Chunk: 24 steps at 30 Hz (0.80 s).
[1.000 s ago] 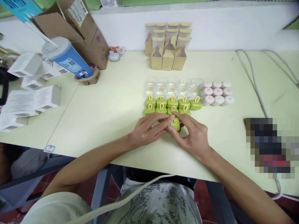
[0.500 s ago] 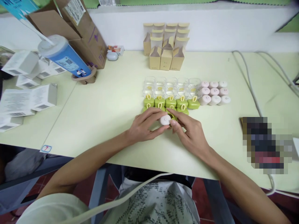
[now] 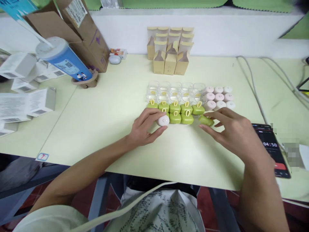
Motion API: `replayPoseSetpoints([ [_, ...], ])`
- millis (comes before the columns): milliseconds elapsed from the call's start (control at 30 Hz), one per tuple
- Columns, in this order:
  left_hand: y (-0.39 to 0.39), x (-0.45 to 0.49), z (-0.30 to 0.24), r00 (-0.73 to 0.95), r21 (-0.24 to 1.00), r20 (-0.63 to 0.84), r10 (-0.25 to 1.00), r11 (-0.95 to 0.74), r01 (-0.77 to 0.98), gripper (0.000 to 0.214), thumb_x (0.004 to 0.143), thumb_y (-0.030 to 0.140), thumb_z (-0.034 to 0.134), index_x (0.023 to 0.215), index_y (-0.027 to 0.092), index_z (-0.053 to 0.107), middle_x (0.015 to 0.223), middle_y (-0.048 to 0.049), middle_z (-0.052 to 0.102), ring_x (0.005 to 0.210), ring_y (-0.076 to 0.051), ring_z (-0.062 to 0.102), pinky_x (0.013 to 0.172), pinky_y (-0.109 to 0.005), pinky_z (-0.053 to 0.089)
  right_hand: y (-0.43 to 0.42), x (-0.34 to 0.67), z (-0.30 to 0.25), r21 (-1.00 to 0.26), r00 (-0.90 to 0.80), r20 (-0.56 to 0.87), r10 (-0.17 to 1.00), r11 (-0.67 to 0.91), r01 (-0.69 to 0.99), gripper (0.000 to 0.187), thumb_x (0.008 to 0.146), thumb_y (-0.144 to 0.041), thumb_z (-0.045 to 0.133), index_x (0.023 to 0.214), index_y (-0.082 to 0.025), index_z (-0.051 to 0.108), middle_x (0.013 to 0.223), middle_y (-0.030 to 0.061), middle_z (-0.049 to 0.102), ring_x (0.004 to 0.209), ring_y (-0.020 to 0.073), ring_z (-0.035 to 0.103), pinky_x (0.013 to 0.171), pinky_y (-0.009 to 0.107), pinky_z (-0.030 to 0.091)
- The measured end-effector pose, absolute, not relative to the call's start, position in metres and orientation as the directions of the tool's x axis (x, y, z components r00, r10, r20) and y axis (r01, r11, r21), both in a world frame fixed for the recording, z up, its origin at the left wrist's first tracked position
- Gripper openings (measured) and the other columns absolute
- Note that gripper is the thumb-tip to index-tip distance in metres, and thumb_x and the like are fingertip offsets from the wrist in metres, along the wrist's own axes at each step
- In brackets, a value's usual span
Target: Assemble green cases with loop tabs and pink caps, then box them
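Note:
My left hand (image 3: 146,129) is closed on a small white round-topped piece (image 3: 163,120), held between thumb and fingers in front of the green rows. Off to the right, my right hand (image 3: 230,132) grips a small green cap (image 3: 206,121) lying on its side between thumb and index finger, close above the table. Two rows of similar green caps (image 3: 175,118) with yellow loops stand between the hands. Right of them are rows of white and pale pink round-topped pieces (image 3: 219,97). Clear plastic cases (image 3: 175,91) sit behind the green caps.
Open cardboard boxes (image 3: 170,63) stand against the wall. On the left are white boxes (image 3: 40,100), a blue cup (image 3: 72,62) in a holder and a brown paper bag (image 3: 96,48). A phone (image 3: 275,151) showing a timer and a cable (image 3: 253,80) are at the right.
My hands have come apart. The right hand has moved right with the green cap, while the left has shifted slightly left, still holding the white piece.

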<state>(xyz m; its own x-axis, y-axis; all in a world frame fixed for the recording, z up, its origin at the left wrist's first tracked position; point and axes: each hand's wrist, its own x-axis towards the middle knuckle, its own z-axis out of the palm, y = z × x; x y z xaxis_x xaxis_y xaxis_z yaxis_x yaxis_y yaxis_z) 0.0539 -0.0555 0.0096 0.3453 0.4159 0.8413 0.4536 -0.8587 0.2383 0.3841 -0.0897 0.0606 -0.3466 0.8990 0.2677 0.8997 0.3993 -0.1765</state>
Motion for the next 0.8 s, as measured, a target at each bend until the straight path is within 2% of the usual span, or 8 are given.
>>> replayPoseSetpoints([
  [67,-0.0555,0.0539,0.0086,0.354,0.227,0.840,0.411,-0.859,0.459,0.034,0.108,0.033,0.070,0.139,0.021,0.066,0.114,-0.0098,0.076,0.101,-0.021,0.077,0.084,-0.033,0.069,-0.0899,0.3802,0.0538,-0.089,-0.343,0.254,0.904,0.375,0.923,0.051,0.109,-0.065,0.058,0.127,-0.021,0.077,0.115,0.0165,0.078,0.069,0.0268,0.072,0.056,0.039,0.049],
  [133,-0.0557,0.0541,0.0081,0.360,0.222,0.840,0.406,-0.863,0.454,0.036,0.107,0.033,0.072,0.140,0.021,0.066,0.115,-0.0100,0.076,0.101,-0.021,0.077,0.084,-0.033,0.069,-0.0897,0.3752,0.0506,-0.053,-0.313,0.251,0.916,0.336,0.940,0.058,0.105,-0.071,0.063,0.132,-0.021,0.075,0.119,0.0179,0.079,0.069,0.0277,0.072,0.052,0.037,0.045],
  [233,-0.0557,0.0543,0.0081,0.368,0.226,0.836,0.407,-0.867,0.444,0.037,0.106,0.032,0.072,0.141,0.021,0.066,0.115,-0.0100,0.075,0.102,-0.021,0.076,0.085,-0.033,0.068,-0.0884,0.3732,0.0520,-0.193,-0.293,0.222,0.930,0.336,0.922,0.065,0.103,-0.077,0.063,0.136,-0.022,0.070,0.127,0.0177,0.077,0.071,0.0264,0.076,0.056,0.039,0.053],
  [333,-0.0556,0.0543,0.0083,0.373,0.219,0.837,0.399,-0.871,0.440,0.037,0.107,0.031,0.072,0.142,0.021,0.066,0.115,-0.0101,0.075,0.102,-0.021,0.076,0.085,-0.033,0.068,-0.0858,0.3775,0.0547,-0.377,-0.307,0.221,0.926,0.371,0.849,0.068,0.103,-0.082,0.055,0.130,-0.021,0.068,0.126,0.0163,0.076,0.076,0.0259,0.080,0.067,0.044,0.064],
  [400,-0.0556,0.0539,0.0081,0.381,0.214,0.834,0.398,-0.871,0.443,0.037,0.107,0.031,0.071,0.142,0.021,0.066,0.115,-0.0102,0.075,0.102,-0.020,0.076,0.084,-0.033,0.069,-0.0837,0.3803,0.0549,-0.444,-0.307,0.223,0.925,0.377,0.813,0.068,0.103,-0.084,0.053,0.124,-0.021,0.067,0.122,0.0157,0.076,0.076,0.0253,0.080,0.071,0.045,0.068],
  [600,-0.0560,0.0529,0.0059,0.409,0.199,0.824,0.392,-0.877,0.438,0.038,0.106,0.031,0.073,0.142,0.019,0.067,0.117,-0.0120,0.074,0.100,-0.020,0.075,0.082,-0.032,0.069,-0.0807,0.3808,0.0523,-0.473,-0.308,0.202,0.930,0.368,0.800,0.048,0.110,-0.066,0.058,0.126,-0.021,0.066,0.121,0.0157,0.074,0.081,0.0249,0.078,0.073,0.044,0.070],
  [800,-0.0554,0.0535,0.0040,0.412,0.190,0.824,0.388,-0.876,0.444,0.038,0.106,0.032,0.073,0.142,0.020,0.066,0.117,-0.0118,0.074,0.100,-0.020,0.075,0.081,-0.031,0.070,-0.0814,0.3808,0.0515,-0.437,-0.300,0.207,0.931,0.362,0.823,0.043,0.111,-0.058,0.059,0.129,-0.019,0.067,0.119,0.0154,0.074,0.078,0.0243,0.077,0.073,0.044,0.068],
])
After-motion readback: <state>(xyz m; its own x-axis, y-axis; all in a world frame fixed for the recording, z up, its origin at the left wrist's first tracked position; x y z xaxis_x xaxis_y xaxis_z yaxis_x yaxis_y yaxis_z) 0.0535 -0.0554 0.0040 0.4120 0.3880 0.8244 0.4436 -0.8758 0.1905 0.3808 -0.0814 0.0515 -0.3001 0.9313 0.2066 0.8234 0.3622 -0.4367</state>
